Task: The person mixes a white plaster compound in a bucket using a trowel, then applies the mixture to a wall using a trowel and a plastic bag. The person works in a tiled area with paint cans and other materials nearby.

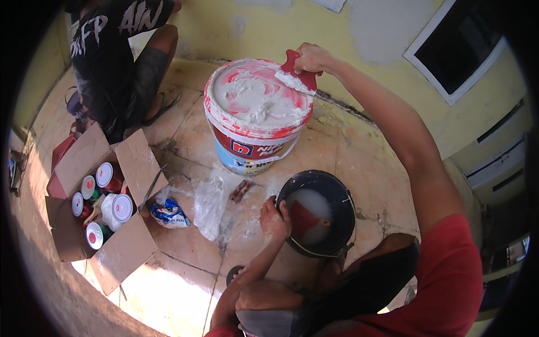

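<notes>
My right hand (312, 58) is closed round a red plastic putty scraper (303, 80), its blade edge loaded with white paste. The blade is over the far right rim of a large paint pail (247, 147), whose red-and-white lid (224, 115) is smeared with thick white paste (252, 95). My left hand (274, 220) grips the left rim of a black bucket (342, 224), thumb toward the inside. Cloudy whitish water (310, 197) fills part of that bucket. A second red scraper (303, 219) lies in it, partly under the water.
At left an open cardboard box (120, 261) holds several paint cans (122, 208). A blue-and-white packet (169, 214), a clear plastic bag (209, 208) and a reddish-brown piece (240, 191) lie on the tiles. Another person (109, 62) crouches by the yellow wall (314, 25).
</notes>
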Motion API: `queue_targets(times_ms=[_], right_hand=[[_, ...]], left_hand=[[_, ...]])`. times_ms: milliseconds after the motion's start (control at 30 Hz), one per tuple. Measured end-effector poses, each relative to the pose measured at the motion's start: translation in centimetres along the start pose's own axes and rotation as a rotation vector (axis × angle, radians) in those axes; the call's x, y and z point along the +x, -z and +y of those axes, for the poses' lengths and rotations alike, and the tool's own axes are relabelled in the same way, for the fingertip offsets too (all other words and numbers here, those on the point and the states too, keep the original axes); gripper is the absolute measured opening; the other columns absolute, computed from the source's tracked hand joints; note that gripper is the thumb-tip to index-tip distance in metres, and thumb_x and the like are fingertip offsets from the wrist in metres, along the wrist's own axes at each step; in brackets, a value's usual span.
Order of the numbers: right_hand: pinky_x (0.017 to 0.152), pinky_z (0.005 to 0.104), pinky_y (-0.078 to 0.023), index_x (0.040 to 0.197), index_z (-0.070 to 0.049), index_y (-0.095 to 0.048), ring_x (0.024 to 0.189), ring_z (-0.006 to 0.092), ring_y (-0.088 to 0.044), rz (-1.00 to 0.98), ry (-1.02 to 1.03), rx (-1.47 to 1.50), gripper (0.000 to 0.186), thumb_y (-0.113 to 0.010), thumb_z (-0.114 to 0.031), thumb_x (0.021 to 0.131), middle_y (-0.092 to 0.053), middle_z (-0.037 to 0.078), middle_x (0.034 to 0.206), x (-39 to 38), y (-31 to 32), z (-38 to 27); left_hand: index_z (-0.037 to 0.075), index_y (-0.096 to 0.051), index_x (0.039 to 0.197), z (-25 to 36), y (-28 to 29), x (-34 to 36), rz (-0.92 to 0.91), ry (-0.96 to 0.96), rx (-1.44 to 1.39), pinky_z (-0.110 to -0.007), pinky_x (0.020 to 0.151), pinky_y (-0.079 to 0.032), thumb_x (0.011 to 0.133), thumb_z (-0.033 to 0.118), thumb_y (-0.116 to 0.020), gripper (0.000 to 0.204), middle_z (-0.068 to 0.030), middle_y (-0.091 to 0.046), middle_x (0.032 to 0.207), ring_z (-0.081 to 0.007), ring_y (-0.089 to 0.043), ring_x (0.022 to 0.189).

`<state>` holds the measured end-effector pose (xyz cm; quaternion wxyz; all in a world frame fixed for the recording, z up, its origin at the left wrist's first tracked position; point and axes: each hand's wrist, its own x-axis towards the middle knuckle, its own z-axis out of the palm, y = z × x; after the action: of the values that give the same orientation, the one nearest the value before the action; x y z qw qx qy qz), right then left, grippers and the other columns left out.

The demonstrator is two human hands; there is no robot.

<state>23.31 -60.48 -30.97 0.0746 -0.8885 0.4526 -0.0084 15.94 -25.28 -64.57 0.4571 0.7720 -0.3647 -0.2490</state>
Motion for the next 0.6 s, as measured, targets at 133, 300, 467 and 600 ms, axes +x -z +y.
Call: queue_targets(times_ms=[133,300,467,600], right_hand=[[0.044,0.0413,-0.042,0.082,-0.002,-0.067,0.053,0.0262,-0.058,-0.049,-0.079,0.117,0.024,-0.077,-0.019,0.067,-0.067,0.013,0.077,2.1,0.7,1.2],[0.044,0.0358,-0.036,0.079,-0.006,-0.066,0.053,0.0205,-0.051,-0.189,-0.186,0.199,0.018,-0.076,-0.018,0.069,-0.062,0.007,0.073,3.8,1.2,4.7],[0.043,0.0305,-0.034,0.079,-0.009,-0.068,0.055,0.0150,-0.052,-0.240,-0.258,0.394,0.009,-0.075,-0.013,0.074,-0.064,0.004,0.075,0.7,0.0,6.7],[0.041,0.0256,-0.032,0.088,-0.011,-0.071,0.057,0.0108,-0.054,-0.291,-0.348,0.631,0.010,-0.075,-0.011,0.078,-0.066,0.003,0.079,-2.7,-1.6,6.8]], left_hand=[[0.005,-0.052,0.139,0.0,0.5,0.1,-0.004,0.010,0.021,-0.054,0.101,-0.047,0.107,0.037,-0.053,0.046,-0.0201,-0.063,0.130,-0.0409,-0.059,0.120],[0.005,-0.052,0.140,0.2,0.7,-0.1,-0.004,0.017,0.038,-0.053,0.101,-0.047,0.107,0.036,-0.053,0.045,-0.0193,-0.063,0.131,-0.0409,-0.059,0.120],[0.005,-0.053,0.140,0.2,0.4,-0.1,-0.001,-0.001,0.025,-0.053,0.102,-0.046,0.107,0.035,-0.053,0.045,-0.0187,-0.063,0.131,-0.0402,-0.059,0.121],[0.005,-0.053,0.139,0.4,0.2,-0.2,-0.004,-0.008,0.006,-0.053,0.102,-0.046,0.107,0.035,-0.053,0.044,-0.0188,-0.062,0.132,-0.0397,-0.059,0.121]])
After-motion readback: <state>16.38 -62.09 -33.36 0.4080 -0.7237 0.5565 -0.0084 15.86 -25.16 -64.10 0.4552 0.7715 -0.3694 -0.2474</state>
